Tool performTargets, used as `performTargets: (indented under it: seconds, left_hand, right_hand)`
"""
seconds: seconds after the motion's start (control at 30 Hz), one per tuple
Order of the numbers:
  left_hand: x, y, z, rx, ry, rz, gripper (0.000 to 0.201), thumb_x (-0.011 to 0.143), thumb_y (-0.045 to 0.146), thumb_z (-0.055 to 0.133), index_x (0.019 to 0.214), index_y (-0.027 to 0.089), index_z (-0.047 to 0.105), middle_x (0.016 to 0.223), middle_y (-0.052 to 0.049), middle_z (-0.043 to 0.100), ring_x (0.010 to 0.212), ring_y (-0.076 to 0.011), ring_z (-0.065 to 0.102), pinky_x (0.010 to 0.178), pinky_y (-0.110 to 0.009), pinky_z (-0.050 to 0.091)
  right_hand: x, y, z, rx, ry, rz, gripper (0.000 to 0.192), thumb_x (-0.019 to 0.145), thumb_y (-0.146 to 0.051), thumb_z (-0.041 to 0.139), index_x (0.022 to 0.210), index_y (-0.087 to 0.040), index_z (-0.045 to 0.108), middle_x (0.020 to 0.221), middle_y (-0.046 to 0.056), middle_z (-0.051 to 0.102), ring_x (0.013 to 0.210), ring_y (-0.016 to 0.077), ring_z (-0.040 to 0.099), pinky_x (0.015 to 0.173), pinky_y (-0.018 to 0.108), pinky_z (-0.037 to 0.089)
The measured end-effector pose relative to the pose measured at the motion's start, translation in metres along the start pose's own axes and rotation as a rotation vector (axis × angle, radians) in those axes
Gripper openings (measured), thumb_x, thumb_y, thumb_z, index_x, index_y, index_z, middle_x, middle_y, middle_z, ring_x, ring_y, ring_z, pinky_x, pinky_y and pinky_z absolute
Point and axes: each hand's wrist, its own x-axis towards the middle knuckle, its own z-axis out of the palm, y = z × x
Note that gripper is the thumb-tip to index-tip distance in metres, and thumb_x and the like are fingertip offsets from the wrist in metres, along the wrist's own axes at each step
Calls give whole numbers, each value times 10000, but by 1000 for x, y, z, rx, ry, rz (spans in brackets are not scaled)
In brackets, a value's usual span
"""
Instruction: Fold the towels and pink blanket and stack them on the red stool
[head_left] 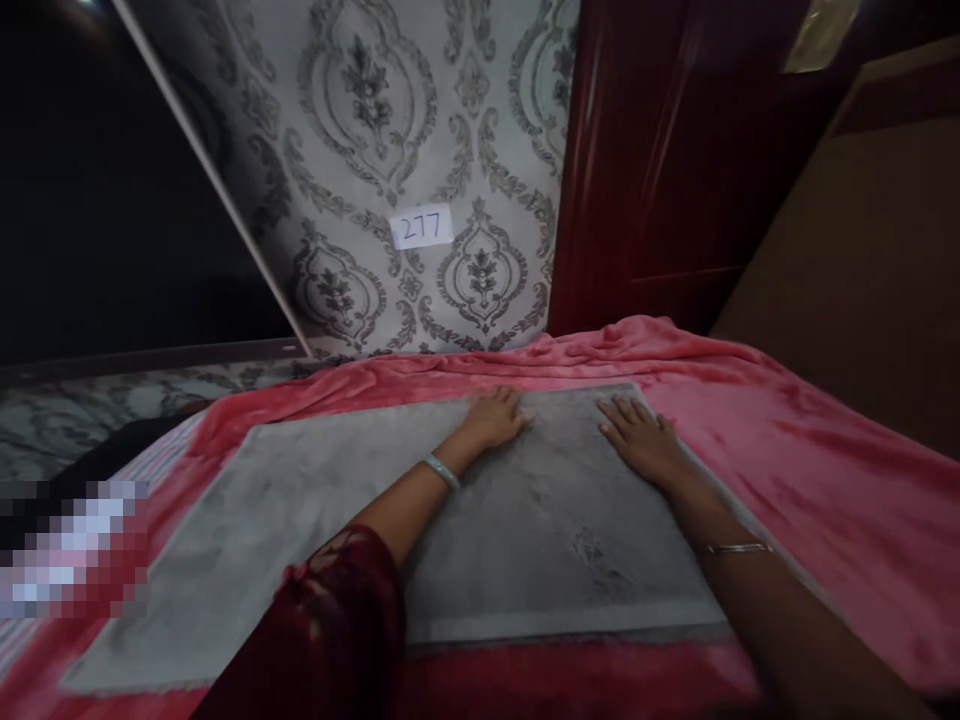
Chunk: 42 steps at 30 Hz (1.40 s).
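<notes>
The grey mat (315,520) lies flat on the pink blanket (787,450), long axis running left to right, its far edge toward the patterned wall (420,120). The left hand (495,418) and right hand (641,440) rest palm-down near that far edge, fingers extended, gripping nothing.
</notes>
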Motion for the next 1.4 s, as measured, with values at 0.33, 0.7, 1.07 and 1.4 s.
performTargets:
  seconds: [0.33, 0.7, 1.07, 1.4]
  left_hand:
    - [-92, -65, 4, 102, 36, -330, 651, 1004, 570, 273, 1557, 237, 356, 1648, -114, 294, 1530, -302, 226, 1221, -606, 156]
    - [-184, -121, -7, 135, 94, -601, 675, 990, 587, 300, 1547, 214, 380, 1630, -157, 320, 1514, -333, 253, 1199, -616, 191]
    - [-212, -121, -2, 60, 120, -626, 707, 973, 630, 296, 1548, 229, 384, 1646, -138, 289, 1525, -359, 213, 1199, -664, 139]
    - [-364, -149, -6, 141, 47, -873, 699, 984, 597, 355, 1591, 261, 272, 1672, -83, 186, 1540, -367, 153, 1182, -685, 190]
  right_hand:
    - [0, 6, 9, -8, 19, -14, 636, 1010, -523, 161, 1568, -296, 365, 1639, 53, 311, 1499, 320, 283, 1159, 646, 270]
    - [13, -11, -4, -53, -63, 43, 621, 1000, -448, 203, 1533, -227, 434, 1596, 140, 377, 1461, 371, 345, 1084, 711, 336]
    - [8, -321, -7, 10, -174, -592, 592, 1041, -513, 256, 1597, -311, 286, 1679, 42, 181, 1544, 301, 138, 1198, 615, 189]
    - [13, -318, 15, -25, -228, -591, 593, 1031, -507, 253, 1598, -333, 270, 1679, 41, 182, 1532, 308, 188, 1174, 641, 233]
